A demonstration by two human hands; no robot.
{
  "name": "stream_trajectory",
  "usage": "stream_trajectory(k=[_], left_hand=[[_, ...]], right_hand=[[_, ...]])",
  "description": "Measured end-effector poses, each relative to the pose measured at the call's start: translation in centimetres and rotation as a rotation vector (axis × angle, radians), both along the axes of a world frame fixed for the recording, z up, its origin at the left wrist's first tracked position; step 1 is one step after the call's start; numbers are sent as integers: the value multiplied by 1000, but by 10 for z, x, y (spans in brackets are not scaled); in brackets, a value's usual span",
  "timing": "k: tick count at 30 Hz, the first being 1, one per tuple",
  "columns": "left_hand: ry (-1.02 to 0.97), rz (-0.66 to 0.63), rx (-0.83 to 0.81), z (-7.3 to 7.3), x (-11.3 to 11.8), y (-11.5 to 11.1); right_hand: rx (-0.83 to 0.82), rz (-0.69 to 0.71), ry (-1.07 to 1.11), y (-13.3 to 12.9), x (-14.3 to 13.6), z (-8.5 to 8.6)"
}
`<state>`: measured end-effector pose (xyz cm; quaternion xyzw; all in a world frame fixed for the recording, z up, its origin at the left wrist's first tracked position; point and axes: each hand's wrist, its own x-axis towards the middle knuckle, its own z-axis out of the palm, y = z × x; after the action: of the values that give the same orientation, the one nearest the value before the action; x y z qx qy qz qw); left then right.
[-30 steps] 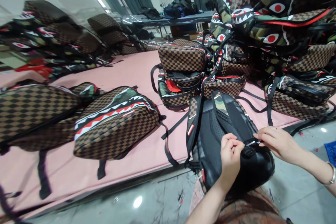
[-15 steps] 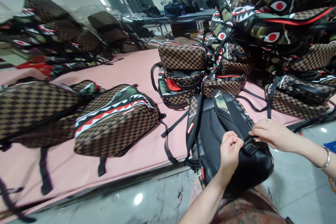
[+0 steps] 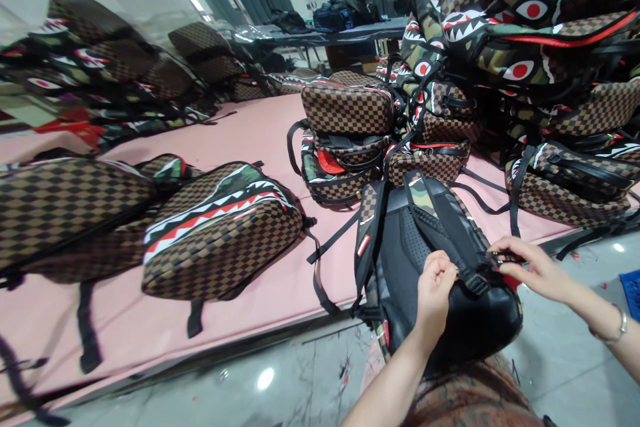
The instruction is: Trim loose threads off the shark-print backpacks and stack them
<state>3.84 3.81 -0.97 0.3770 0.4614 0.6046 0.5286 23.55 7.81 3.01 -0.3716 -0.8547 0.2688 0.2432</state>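
Note:
A black backpack (image 3: 480, 333) leans back-side up at the pink table's edge, its padded straps towards me. Over its middle, my left hand (image 3: 435, 287) is closed in a pinch beside the strap buckle (image 3: 474, 282); what it pinches is too small to make out. Beyond the buckle, at the bag's right side, my right hand (image 3: 533, 267) is closed on a small dark tool with metal parts (image 3: 505, 257). The tool's tip is near the strap.
On the pink table (image 3: 250, 120) a checkered shark-mouth backpack (image 3: 225, 233) lies to the left, with another beside it. Stacked checkered bags (image 3: 347, 110) stand behind the black backpack. A tall pile of camouflage bags (image 3: 520, 70) rises at right. Loose straps hang over the edge.
My right hand has moved right, away from the buckle, and the dark tool in it now shows. My left hand has shifted slightly left. The buckle is less covered.

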Motion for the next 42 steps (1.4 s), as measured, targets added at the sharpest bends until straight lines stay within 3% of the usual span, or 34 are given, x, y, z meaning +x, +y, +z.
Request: stream_trajectory(k=[3, 6, 8, 11, 14, 16, 19, 22, 25, 28, 32, 36, 42], left_hand=[[-253, -86, -89, -2, -2, 0], [-353, -133, -131, -2, -11, 3], [-208, -116, -156, -2, -20, 7], [112, -114, -244, -6, -29, 14], [326, -133, -278, -12, -27, 17], [284, -102, -267, -15, -22, 17], [-45, -18, -271, -16, -14, 14], [-387, -28, -311, -15, -12, 11], [-562, -52, -369, -14, -13, 8], [-603, -69, -391, -13, -12, 7], [-595, -105, -394, -10, -8, 6], [-585, -112, -406, -9, -8, 6], [-558, -128, -407, -11, -9, 7]], right_hand=[[-101, -148, 52, -21, -8, -32], [11, -358, 36, -35, -25, -56], [171, -404, -21, -40, -35, -62], [354, -360, -151, -47, -48, -65], [401, -357, -284, -55, -60, -68], [367, -386, -318, -60, -65, -71], [213, -429, -202, -65, -64, -70], [10, -395, 50, -64, -48, -61], [-1, -404, 160, -53, -25, -52], [132, -385, 120, -34, -10, -49], [236, -166, 89, -10, -8, -46], [282, -23, 68, 2, -13, -39], [268, 53, 28, 9, -11, -32]])
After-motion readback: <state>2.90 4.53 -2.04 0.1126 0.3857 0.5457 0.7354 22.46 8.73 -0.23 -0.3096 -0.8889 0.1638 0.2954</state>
